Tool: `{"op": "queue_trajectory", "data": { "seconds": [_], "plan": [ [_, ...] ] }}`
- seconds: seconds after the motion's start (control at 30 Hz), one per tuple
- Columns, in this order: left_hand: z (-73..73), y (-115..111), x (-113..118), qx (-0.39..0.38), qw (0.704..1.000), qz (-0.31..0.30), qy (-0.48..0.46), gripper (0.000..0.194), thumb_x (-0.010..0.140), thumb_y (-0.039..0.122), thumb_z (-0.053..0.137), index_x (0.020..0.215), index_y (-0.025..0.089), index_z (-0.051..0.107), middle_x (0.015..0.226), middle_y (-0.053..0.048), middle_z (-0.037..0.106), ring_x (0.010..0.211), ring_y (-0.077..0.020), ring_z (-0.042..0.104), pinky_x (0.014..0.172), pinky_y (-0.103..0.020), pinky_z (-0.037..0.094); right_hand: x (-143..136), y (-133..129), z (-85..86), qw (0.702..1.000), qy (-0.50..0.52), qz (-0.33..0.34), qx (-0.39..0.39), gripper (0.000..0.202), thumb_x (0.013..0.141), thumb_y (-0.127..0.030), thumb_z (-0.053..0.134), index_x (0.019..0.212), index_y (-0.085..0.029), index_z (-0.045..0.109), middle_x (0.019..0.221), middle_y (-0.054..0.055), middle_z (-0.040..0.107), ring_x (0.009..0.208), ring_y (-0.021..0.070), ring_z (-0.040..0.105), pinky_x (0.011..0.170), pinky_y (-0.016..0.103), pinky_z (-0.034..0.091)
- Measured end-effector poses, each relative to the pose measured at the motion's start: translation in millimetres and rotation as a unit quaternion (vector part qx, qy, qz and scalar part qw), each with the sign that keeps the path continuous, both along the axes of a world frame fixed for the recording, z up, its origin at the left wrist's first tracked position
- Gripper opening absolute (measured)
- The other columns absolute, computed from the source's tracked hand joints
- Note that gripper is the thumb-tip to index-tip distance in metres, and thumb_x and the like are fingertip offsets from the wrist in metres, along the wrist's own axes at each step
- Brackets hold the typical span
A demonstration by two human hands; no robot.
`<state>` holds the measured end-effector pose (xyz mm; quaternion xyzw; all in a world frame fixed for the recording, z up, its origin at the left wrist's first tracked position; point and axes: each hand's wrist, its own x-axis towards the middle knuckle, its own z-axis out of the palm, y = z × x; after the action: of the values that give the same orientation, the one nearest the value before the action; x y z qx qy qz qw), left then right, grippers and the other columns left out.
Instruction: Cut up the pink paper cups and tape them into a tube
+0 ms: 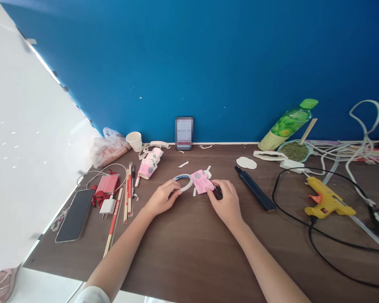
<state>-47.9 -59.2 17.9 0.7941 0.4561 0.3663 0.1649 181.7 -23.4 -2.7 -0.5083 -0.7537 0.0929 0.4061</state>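
Note:
My left hand (164,196) is closed on the near-left edge of a white ring (186,183) with blue on its inner side, perhaps a tape roll. To its right lies a pink patterned paper piece (202,182) with grey dots. My right hand (226,203) pinches the lower right corner of this piece between thumb and fingers. Something black (219,192), partly hidden under the right hand, looks like scissor handles. Small white scraps (207,171) lie around the pink piece. Behind the left hand, a pink patterned paper cup (150,163) lies tilted on the table.
At left are a phone (75,215), a white charger (108,206) and wrapped chopsticks (126,195). A white cup (134,141) stands by the wall. At right lie a dark blue bar (255,189), a yellow glue gun (326,198) with its cord, a green-capped bottle (287,126) and cables.

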Motion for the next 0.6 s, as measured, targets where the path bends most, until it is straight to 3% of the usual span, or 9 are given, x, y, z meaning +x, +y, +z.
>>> {"op": "queue_trajectory", "data": {
  "seconds": [0.1,0.2,0.27,0.47,0.6],
  "plan": [
    [0.0,-3,7,0.007,1.000,-0.020,0.019,0.018,0.091,0.022,0.041,0.095,0.017,0.058,0.097,-0.010,0.062,0.094,-0.0173,0.061,0.083,-0.031,0.050,-3,-3,1.5,1.000,-0.004,0.017,0.017,0.023,0.086,-0.029,0.048,0.104,-0.019,0.058,0.100,0.010,0.058,0.093,0.0223,0.056,0.079,0.033,0.045],
    [-5.1,-2,9,0.044,0.997,0.010,0.067,0.018,0.091,0.023,0.043,0.095,0.016,0.059,0.098,-0.010,0.063,0.091,-0.0177,0.061,0.082,-0.031,0.051,-2,-3,-1.2,0.993,-0.076,-0.084,0.016,0.027,0.083,-0.038,0.051,0.095,-0.017,0.064,0.100,0.013,0.058,0.089,0.0269,0.054,0.076,0.040,0.043],
    [-10.8,1,7,0.074,0.991,0.049,0.096,0.018,0.090,0.023,0.044,0.094,0.016,0.060,0.098,-0.010,0.064,0.090,-0.0184,0.062,0.081,-0.032,0.052,-1,0,-4.7,0.987,-0.113,-0.118,0.004,0.028,0.080,-0.041,0.054,0.084,-0.017,0.067,0.098,0.014,0.059,0.085,0.0277,0.052,0.073,0.042,0.042],
    [-24.4,9,0,0.051,0.981,0.124,0.143,0.018,0.087,0.021,0.046,0.091,0.015,0.062,0.097,-0.012,0.063,0.092,-0.0226,0.061,0.081,-0.038,0.052,0,5,-6.9,0.997,-0.002,-0.067,-0.033,0.018,0.077,-0.037,0.057,0.070,-0.021,0.063,0.087,0.009,0.065,0.081,0.0251,0.053,0.076,0.040,0.042],
    [-20.3,7,6,0.028,0.988,0.148,0.018,0.035,0.082,0.030,0.058,0.114,0.015,0.055,0.115,-0.014,0.058,0.113,-0.0263,0.053,0.096,-0.044,0.045,-2,1,2.9,0.996,0.077,0.014,-0.047,0.014,0.081,-0.032,0.052,0.074,-0.022,0.058,0.087,0.007,0.067,0.086,0.0239,0.058,0.080,0.039,0.042]
  ]
}}
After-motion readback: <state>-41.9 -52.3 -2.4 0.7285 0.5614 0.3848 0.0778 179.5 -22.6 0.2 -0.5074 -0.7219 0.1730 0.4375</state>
